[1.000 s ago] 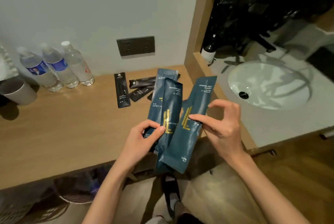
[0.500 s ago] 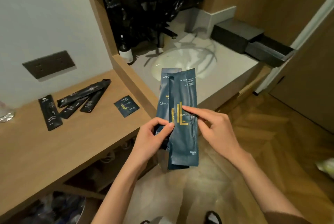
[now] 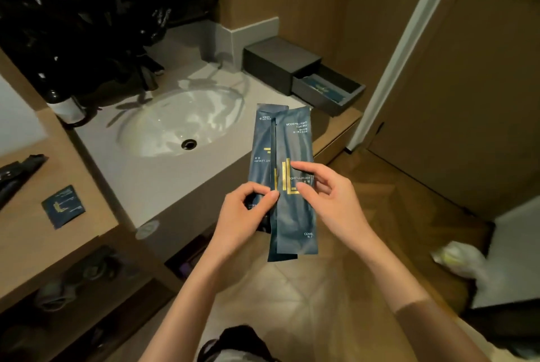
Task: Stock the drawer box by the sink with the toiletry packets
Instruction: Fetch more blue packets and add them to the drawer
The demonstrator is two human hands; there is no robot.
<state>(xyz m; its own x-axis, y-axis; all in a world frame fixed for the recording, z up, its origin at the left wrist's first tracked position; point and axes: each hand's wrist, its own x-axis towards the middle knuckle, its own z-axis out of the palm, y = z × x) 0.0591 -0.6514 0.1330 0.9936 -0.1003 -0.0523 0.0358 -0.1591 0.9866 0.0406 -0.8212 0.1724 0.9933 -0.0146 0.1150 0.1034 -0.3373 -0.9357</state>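
Observation:
I hold a stack of long dark-blue toiletry packets (image 3: 292,142) upright in front of the sink counter; the front one reads "COMB". My left hand (image 3: 248,215) pinches the stack's left edge between thumb and fingers. My right hand (image 3: 324,192) pinches the front packet on its right side near the gold logo. The grey drawer box (image 3: 277,63) stands on the counter right of the sink (image 3: 175,122), beyond the packets. Its lower drawer (image 3: 344,98) is pulled open with blue packets lying inside.
A small square blue packet (image 3: 62,206) and black sachets (image 3: 17,171) lie on the wooden desk at the left. A small bottle (image 3: 62,104) stands by the sink's back left corner. Black plastic bags hang above the counter. A door frame rises at the right.
The view has swung right from the desk to the sink and drawer box. The fanned packets have been squared into one stack, and both hands carried it toward the counter.

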